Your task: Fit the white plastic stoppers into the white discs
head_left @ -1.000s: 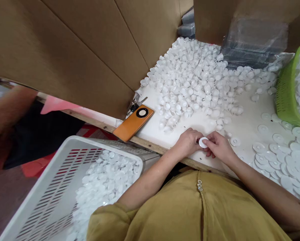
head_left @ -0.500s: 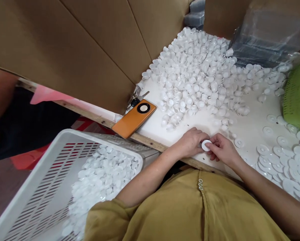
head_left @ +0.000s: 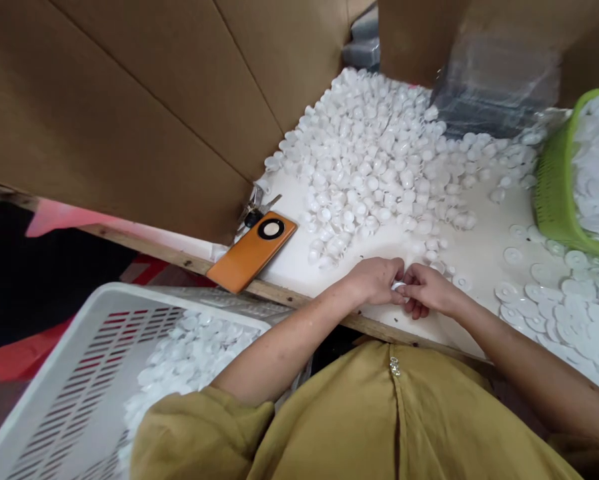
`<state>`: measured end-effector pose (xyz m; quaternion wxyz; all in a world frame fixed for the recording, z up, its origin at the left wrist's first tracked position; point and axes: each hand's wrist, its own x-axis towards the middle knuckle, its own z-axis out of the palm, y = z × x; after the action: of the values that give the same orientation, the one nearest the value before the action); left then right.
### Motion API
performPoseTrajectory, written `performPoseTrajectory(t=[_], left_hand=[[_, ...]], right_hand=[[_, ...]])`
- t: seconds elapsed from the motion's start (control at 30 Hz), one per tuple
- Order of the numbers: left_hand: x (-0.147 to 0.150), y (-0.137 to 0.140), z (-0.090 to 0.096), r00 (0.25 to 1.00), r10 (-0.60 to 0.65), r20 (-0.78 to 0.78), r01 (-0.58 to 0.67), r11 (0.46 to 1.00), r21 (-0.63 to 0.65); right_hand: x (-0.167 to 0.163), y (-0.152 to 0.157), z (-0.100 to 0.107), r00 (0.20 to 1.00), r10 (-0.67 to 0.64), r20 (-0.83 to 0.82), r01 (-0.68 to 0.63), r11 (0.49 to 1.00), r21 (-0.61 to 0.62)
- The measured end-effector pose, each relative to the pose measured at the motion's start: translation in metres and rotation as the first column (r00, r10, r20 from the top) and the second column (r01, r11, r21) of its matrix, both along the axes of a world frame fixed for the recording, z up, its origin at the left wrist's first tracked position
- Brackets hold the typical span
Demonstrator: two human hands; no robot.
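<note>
My left hand (head_left: 378,280) and my right hand (head_left: 423,291) meet just above the table's near edge, fingers closed and touching. Between the fingertips shows a small white plastic piece (head_left: 398,285), mostly hidden by the fingers. Both hands grip it; whether it is one part or two I cannot tell. Just beyond the hands spreads a large pile of tiny white cups (head_left: 374,153), some with handles. Right of my right hand lie many flat white saucer-like discs (head_left: 579,307), overlapping one another.
A white slatted basket (head_left: 102,333) with white pieces inside stands below the table edge at left. An orange phone (head_left: 244,257) and keys (head_left: 253,212) lie near that edge. Cardboard (head_left: 144,100) walls the left. A filled green basket (head_left: 554,187) stands right, plastic-wrapped packs (head_left: 494,93) behind.
The white disc, face-up in my right fingers before, is no longer seen flat; only a small white part shows between closer hands. The view has shifted right, showing more green basket.
</note>
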<state>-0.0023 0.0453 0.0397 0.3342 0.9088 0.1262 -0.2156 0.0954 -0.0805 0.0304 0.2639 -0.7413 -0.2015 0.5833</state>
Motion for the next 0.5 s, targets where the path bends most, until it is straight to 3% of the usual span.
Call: performPoseTrajectory(t=[0.17,0.23,0.3,0.33,0.4,0.5], left_hand=[[-0.005,-0.003,0.004,0.993,0.107,0.053,-0.103,0.992,-0.079],[-0.03,0.001,0.012,0.971,0.201,0.127,-0.177,0.968,-0.178],[-0.08,0.013,0.024,0.942,0.302,0.149,-0.262,0.935,-0.238],[-0.113,0.023,0.031,0.928,0.346,0.136,-0.311,0.923,-0.227],[-0.188,0.046,0.04,0.887,0.462,0.027,-0.458,0.885,-0.08],[-0.29,0.074,0.043,0.705,0.699,-0.116,-0.643,0.7,0.311]], right_hand=[[-0.005,-0.01,0.004,0.997,0.009,0.08,-0.021,0.988,0.152],[0.001,-0.026,0.01,0.987,0.03,0.158,-0.068,0.968,0.241],[0.017,-0.05,0.017,0.94,0.026,0.34,-0.127,0.953,0.276],[0.029,-0.065,0.02,0.885,0.013,0.465,-0.15,0.954,0.259],[0.055,-0.097,0.021,0.69,0.002,0.724,-0.166,0.974,0.155],[0.09,-0.14,0.011,0.425,0.089,0.901,-0.158,0.987,-0.023]])
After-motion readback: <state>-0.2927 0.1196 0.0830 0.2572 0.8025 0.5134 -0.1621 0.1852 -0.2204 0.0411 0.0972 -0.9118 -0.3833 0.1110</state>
